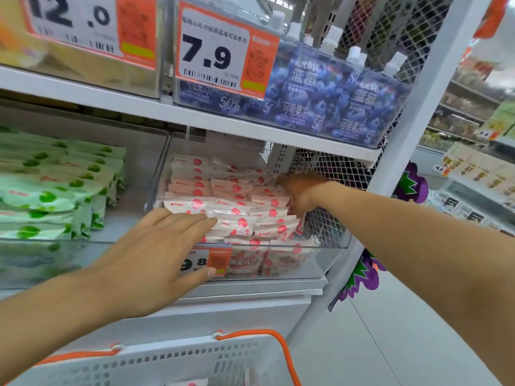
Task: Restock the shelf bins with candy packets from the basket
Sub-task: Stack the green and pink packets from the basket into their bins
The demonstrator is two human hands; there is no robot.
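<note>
A clear shelf bin [328,247] holds several white candy packets with red strawberries [237,201], stacked in rows. My left hand [156,252] lies flat with straight fingers over the front left packets, its thumb against the bin's front wall by the price tag. My right hand [302,192] reaches into the bin's right side, fingers curled down among the packets at the far right; whether it holds one is hidden. The white basket with orange handles [172,360] sits at the bottom of the view, one strawberry packet [192,383] just showing inside.
A neighbouring bin on the left holds green-and-white packets [55,190]. On the shelf above stand blue blueberry jelly pouches [328,101] behind a 7.9 price tag [214,54]. A white upright post [412,135] and wire mesh [334,168] bound the shelf's right side; the aisle floor lies beyond.
</note>
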